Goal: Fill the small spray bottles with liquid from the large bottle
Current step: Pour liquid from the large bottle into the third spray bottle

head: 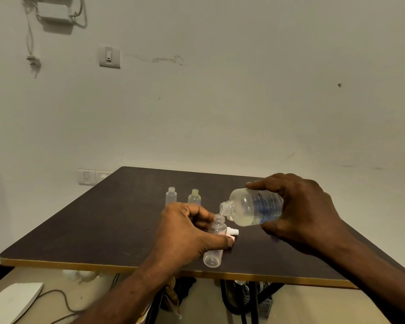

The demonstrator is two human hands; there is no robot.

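My right hand grips the large clear bottle, which has a blue-printed label and is tipped with its open mouth down to the left. Its mouth touches the open neck of a small clear spray bottle that my left hand holds above the dark table. A thin stream of liquid runs between the two mouths. Two more small bottles stand uncapped behind my left hand: one on the left, one on the right. A white spray cap lies on the table under the large bottle.
The table's near edge has a gold trim. Under it are black table legs and cables. A white flat object lies on the floor at lower left. Wall switches sit behind the table's far left corner.
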